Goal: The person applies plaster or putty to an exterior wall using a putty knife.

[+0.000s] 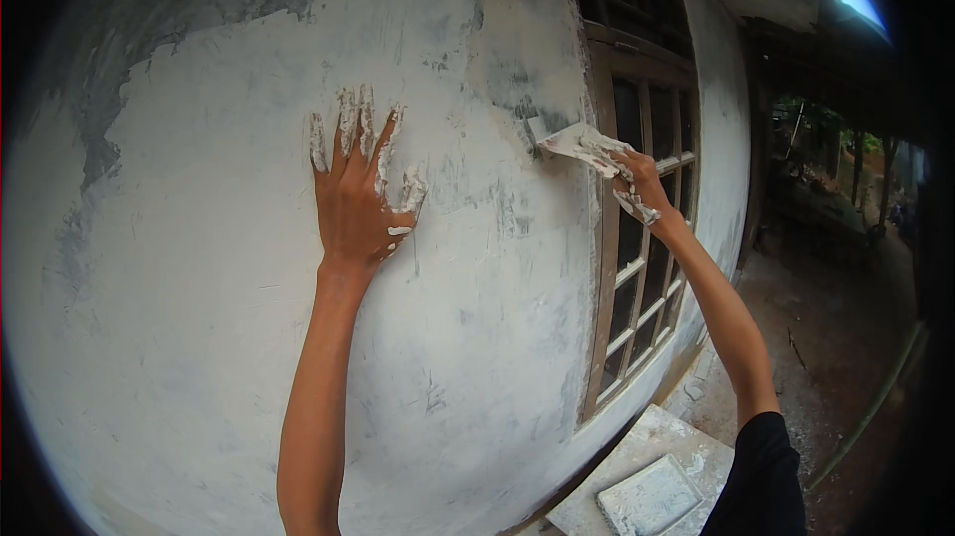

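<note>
My left hand (356, 188) lies flat on the wall (219, 268), its fingers spread and caked with white paste. To its right, beside the window frame, my right hand (642, 188) grips a putty knife (575, 143) whose blade and handle are smeared with the same white paste. The blade's edge meets the wall near a darker grey patch. White coating covers most of the wall in uneven strokes, and bare grey shows along the top and upper left. Part of the knife's handle is hidden inside my right hand.
A wooden window frame (602, 238) with small panes and bars stands right of the coated wall. Below right, a white-spattered board (637, 437) carries a shallow rectangular tray (652, 498). Farther right are a dirt floor (796, 337) and a long pole (875, 407).
</note>
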Tool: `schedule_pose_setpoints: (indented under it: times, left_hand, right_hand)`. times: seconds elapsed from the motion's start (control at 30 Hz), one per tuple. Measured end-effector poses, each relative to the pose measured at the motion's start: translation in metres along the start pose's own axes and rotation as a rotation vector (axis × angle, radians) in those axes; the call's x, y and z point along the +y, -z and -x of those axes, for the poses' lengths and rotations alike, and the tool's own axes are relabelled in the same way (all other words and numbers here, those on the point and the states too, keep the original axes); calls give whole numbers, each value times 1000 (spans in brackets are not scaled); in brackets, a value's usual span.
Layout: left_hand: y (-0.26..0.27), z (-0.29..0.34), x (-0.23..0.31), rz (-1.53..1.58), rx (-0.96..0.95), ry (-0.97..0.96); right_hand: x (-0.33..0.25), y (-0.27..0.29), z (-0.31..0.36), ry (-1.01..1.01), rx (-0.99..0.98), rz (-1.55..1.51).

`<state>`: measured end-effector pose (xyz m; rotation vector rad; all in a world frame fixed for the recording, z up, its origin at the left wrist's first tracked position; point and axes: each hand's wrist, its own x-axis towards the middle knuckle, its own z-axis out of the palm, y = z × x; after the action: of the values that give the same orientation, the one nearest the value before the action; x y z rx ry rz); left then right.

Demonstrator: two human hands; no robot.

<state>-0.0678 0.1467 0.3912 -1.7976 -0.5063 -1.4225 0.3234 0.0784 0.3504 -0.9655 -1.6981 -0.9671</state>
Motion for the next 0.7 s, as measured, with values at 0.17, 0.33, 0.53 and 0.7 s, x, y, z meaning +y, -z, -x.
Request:
schedule_pose_setpoints:
  times: [0.17,0.33,0.53,0.7]
  left_hand:
    - [-9,0,-3,55,39,-33]
    - [-3,-4,2,-21,71,-14]
    - [-6,2,-2,-27,40,1]
    - [-2,-2,2,2,71,-38]
  right_hand:
    - [12,18,-95,113,204,-20]
    - [16,-54,-31,14,238,86]
    - [-38,-29,34,-229,197,-168]
    - [-52,-9,-17,-375,271,-115]
